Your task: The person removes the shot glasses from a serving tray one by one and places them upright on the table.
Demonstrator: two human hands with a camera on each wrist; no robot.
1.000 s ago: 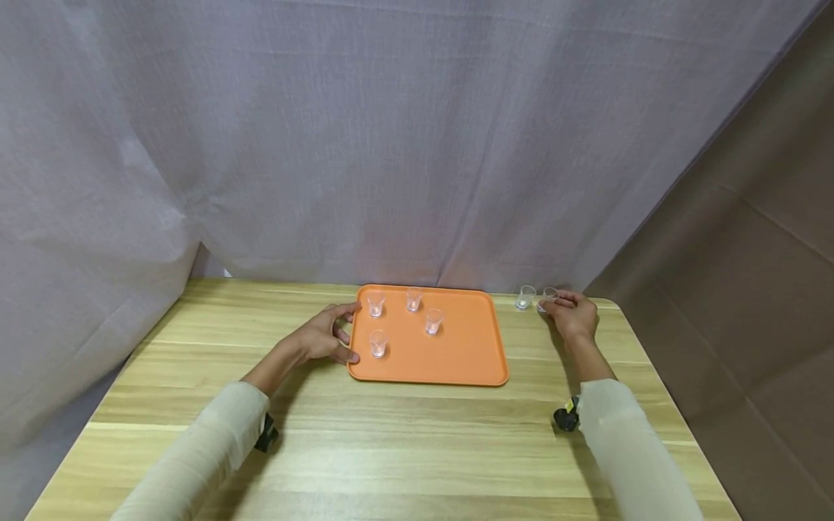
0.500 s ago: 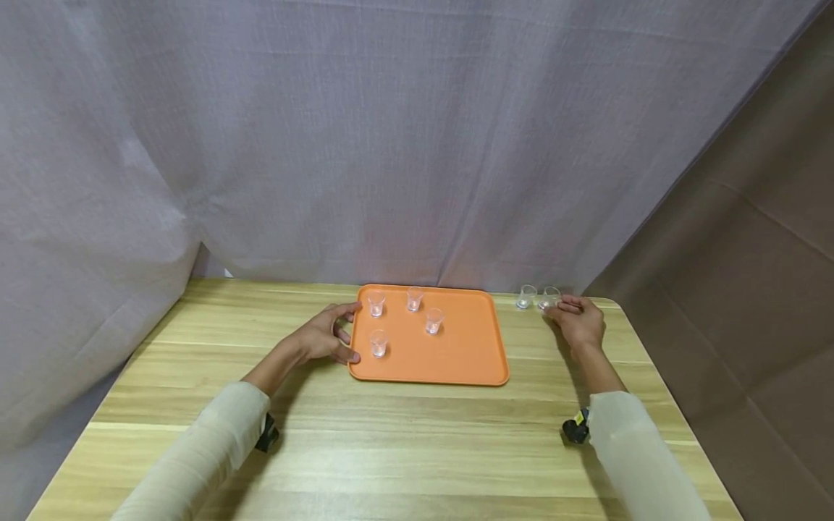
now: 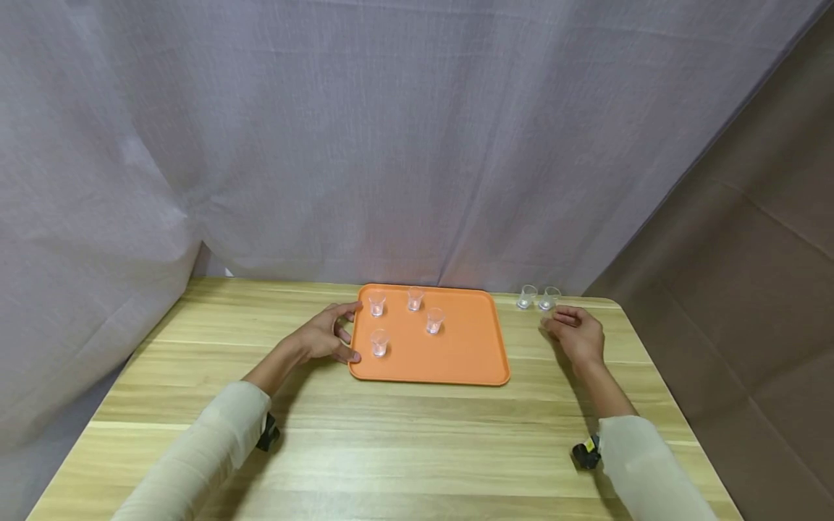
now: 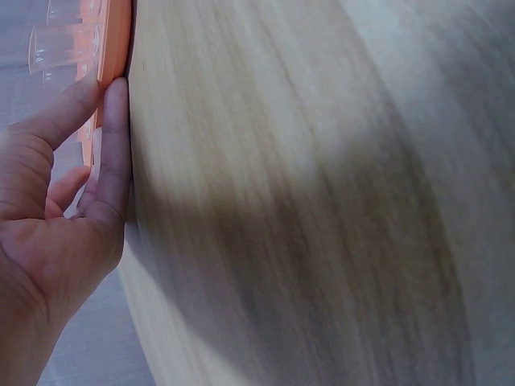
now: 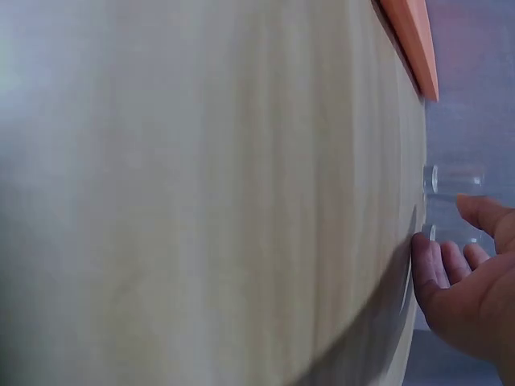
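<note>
Left hand (image 3: 323, 339) braces the tray (image 3: 456, 362) edge with relaxed fingers, steadying its four cups; right hand (image 3: 576, 334) hovers loose, empty, near two cups (image 3: 538, 297).

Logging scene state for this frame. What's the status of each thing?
orange tray: flat on table, left hand touching its left rim.
four cups on tray: upright.
two cups off tray: upright on table, untouched.
left hand: on the tray's edge.
right hand: open, holding nothing, near the two cups.
</note>
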